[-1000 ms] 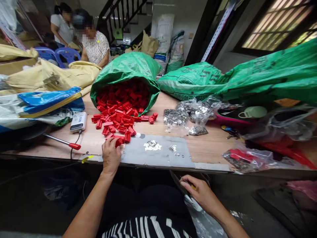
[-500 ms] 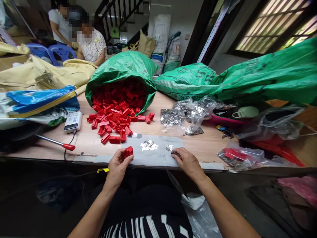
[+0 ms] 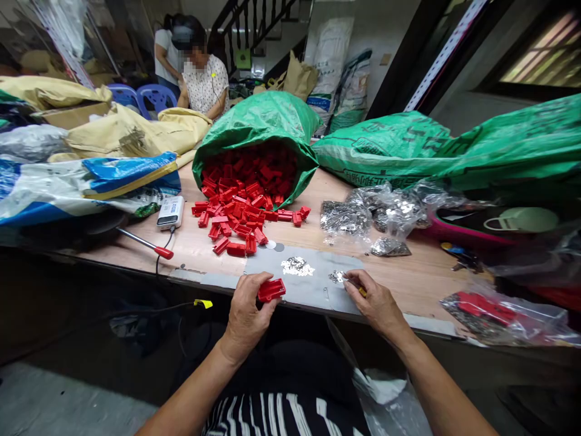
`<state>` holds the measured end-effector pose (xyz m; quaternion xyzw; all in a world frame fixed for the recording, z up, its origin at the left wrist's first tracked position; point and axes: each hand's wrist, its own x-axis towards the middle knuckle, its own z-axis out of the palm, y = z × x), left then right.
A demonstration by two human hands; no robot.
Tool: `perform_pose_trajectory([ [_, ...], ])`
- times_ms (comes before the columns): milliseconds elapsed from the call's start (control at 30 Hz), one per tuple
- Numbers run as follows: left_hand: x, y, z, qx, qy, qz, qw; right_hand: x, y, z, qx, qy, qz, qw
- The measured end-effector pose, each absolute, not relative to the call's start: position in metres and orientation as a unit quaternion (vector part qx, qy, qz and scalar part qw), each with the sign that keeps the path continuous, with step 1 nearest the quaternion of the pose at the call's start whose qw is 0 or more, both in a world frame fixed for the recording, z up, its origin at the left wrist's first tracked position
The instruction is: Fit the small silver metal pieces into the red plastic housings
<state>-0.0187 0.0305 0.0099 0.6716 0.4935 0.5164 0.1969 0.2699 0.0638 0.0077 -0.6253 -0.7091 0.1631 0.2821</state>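
My left hand point(image 3: 247, 312) is closed on a small red plastic housing point(image 3: 271, 290), thumb and fingers pinching its ends. Its hollow side faces up, just above the table's front edge. My right hand point(image 3: 374, 301) pinches a slim tool with a yellow part point(image 3: 362, 291); most of it is hidden by the fingers. The tool's tip is beside a small heap of metal pieces point(image 3: 336, 277) on a grey mat point(image 3: 313, 290). A larger pile of shiny flat metal pieces point(image 3: 297, 266) lies left of that heap. Loose red housings point(image 3: 236, 227) spill from a green sack point(image 3: 263, 115).
Clear bags of metal parts point(image 3: 345, 218) lie at the right, near a pink container point(image 3: 467, 233). A white device point(image 3: 170, 212) with a cable and a red-tipped lever point(image 3: 163, 252) are at the left. Two people point(image 3: 204, 85) are behind the table.
My left hand has come right and turned the red housing so its hollow shows. My right hand stays by the small heap with its tool. The view has swung left.
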Motion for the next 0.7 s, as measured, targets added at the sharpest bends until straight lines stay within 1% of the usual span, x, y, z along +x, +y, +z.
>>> perform_pose_trajectory([
  [100, -0.018, 0.028, 0.011, 0.677, 0.487, 0.518, 0.189, 0.265, 0.065, 0.009, -0.605, -0.697, 0.244, 0.298],
  [233, -0.016, 0.026, 0.012, 0.668, 0.482, 0.529, 0.203, 0.252, 0.065, 0.011, -0.567, -0.628, 0.405, 0.347],
  [333, -0.014, 0.025, 0.013, 0.655, 0.483, 0.534, 0.228, 0.237, 0.061, 0.017, -0.540, -0.575, 0.509, 0.344],
  [400, -0.012, 0.024, 0.014, 0.631, 0.491, 0.528, 0.287, 0.224, 0.057, 0.025, -0.520, -0.561, 0.545, 0.342],
  [467, -0.010, 0.024, 0.015, 0.592, 0.489, 0.506, 0.393, 0.210, 0.053, 0.035, -0.499, -0.557, 0.561, 0.355],
  [567, -0.007, 0.024, 0.016, 0.534, 0.445, 0.469, 0.545, 0.190, 0.050, 0.047, -0.469, -0.561, 0.558, 0.392],
  [633, -0.006, 0.024, 0.017, 0.510, 0.410, 0.469, 0.593, 0.178, 0.050, 0.051, -0.457, -0.580, 0.540, 0.403],
  [700, -0.005, 0.024, 0.017, 0.479, 0.389, 0.488, 0.617, 0.170, 0.050, 0.050, -0.451, -0.608, 0.516, 0.400],
])
